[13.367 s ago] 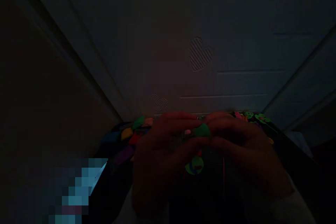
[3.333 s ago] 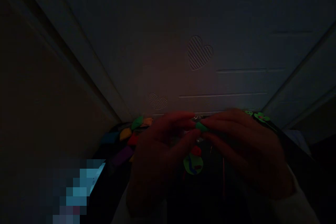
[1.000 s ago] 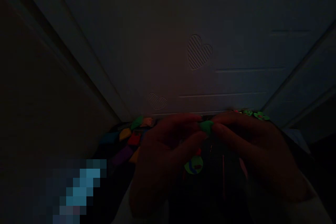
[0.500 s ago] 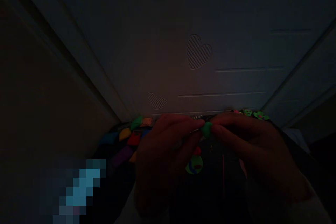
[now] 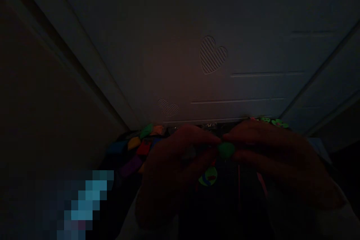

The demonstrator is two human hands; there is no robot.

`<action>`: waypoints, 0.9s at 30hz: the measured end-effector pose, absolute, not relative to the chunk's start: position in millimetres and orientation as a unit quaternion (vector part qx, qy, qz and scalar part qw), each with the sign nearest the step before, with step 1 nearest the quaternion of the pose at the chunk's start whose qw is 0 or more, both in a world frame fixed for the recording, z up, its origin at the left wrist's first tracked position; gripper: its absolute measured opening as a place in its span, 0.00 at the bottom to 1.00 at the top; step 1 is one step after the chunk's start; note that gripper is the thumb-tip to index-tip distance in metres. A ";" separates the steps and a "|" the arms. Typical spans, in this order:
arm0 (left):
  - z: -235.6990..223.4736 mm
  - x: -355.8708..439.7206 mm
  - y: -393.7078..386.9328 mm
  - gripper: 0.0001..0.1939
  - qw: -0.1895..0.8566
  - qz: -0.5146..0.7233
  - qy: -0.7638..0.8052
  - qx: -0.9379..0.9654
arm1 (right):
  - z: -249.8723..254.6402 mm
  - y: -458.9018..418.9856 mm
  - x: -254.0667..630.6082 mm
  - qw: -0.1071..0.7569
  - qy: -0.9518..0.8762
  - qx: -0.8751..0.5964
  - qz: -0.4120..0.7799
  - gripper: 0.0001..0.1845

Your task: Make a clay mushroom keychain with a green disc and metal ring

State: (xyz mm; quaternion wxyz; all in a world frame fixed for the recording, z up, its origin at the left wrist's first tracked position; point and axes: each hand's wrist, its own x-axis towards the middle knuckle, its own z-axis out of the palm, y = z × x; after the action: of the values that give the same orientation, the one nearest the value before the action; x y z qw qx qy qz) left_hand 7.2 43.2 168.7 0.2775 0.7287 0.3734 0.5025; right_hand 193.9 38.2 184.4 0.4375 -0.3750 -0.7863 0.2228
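A small rounded lump of green modelling clay sits between the fingertips of both hands, above the dark surface. My left hand pinches it from the left with thumb and fingers. From the right, my right hand holds it the same way. Below the clay lies a round green disc with blue and dark red marks, partly covered by my left hand. The scene is very dark, so finger detail is faint.
Several coloured packs, among them a purple one and a yellow one, lie at the left. A thin pink stick lies in front of me. Green flower shapes are at the back right. A panel with an embossed heart rises behind.
The green clay has moved slightly right and down and looks wider. Both hands have shifted around it, with the fingers of my right hand spread further along its side.
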 end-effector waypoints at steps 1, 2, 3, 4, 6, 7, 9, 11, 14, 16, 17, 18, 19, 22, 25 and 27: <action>169.6 6.2 42.9 0.07 0.293 0.498 0.366 0.730 | 185.9 38.2 193.4 0.430 -0.798 -0.365 0.213 0.11; 170.4 5.4 42.8 0.07 0.307 0.495 0.358 0.730 | 187.2 38.2 192.9 0.426 -0.805 -0.360 0.203 0.11; 171.0 4.6 42.9 0.07 0.316 0.494 0.352 0.730 | 188.0 38.2 192.6 0.423 -0.810 -0.356 0.195 0.12; 171.6 3.8 43.0 0.07 0.322 0.490 0.346 0.732 | 188.6 38.1 192.5 0.420 -0.814 -0.355 0.188 0.12; 172.5 2.5 43.4 0.06 0.324 0.481 0.345 0.738 | 188.8 37.5 192.8 0.408 -0.821 -0.354 0.182 0.10; 172.9 2.0 43.6 0.06 0.322 0.477 0.348 0.740 | 188.7 37.1 193.2 0.406 -0.823 -0.354 0.180 0.10; 173.7 1.1 43.8 0.06 0.321 0.464 0.351 0.747 | 188.0 36.2 193.9 0.403 -0.827 -0.350 0.177 0.09; 174.4 0.5 44.0 0.06 0.319 0.459 0.347 0.753 | 187.1 35.6 194.3 0.403 -0.828 -0.348 0.173 0.08; 174.8 0.1 44.2 0.07 0.314 0.460 0.344 0.756 | 185.4 35.2 194.6 0.407 -0.830 -0.347 0.159 0.07; 174.7 -0.2 44.3 0.07 0.315 0.458 0.348 0.755 | 184.5 35.1 195.0 0.406 -0.830 -0.352 0.151 0.08; 174.6 -0.3 44.4 0.07 0.316 0.458 0.350 0.754 | 184.3 35.2 195.2 0.404 -0.829 -0.356 0.151 0.08; 174.6 -0.5 44.5 0.07 0.320 0.455 0.351 0.753 | 184.2 35.2 195.4 0.403 -0.828 -0.359 0.151 0.08; 174.5 -0.7 44.5 0.06 0.324 0.453 0.353 0.752 | 184.3 35.2 195.6 0.402 -0.828 -0.361 0.151 0.08; 174.5 -1.2 44.8 0.05 0.328 0.448 0.364 0.748 | 185.4 35.3 196.0 0.400 -0.830 -0.357 0.153 0.08; 174.5 -1.2 44.9 0.05 0.321 0.447 0.366 0.750 | 186.1 35.0 196.5 0.398 -0.827 -0.361 0.164 0.06; 174.3 -1.0 45.0 0.06 0.319 0.449 0.360 0.753 | 185.9 34.7 197.0 0.401 -0.823 -0.366 0.167 0.06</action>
State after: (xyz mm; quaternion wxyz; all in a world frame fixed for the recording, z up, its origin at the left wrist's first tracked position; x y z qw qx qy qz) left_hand -1.0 45.0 174.3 0.3190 0.7529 0.3601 0.4491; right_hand 197.0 34.7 185.9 0.4005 -0.3655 -0.8234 0.1672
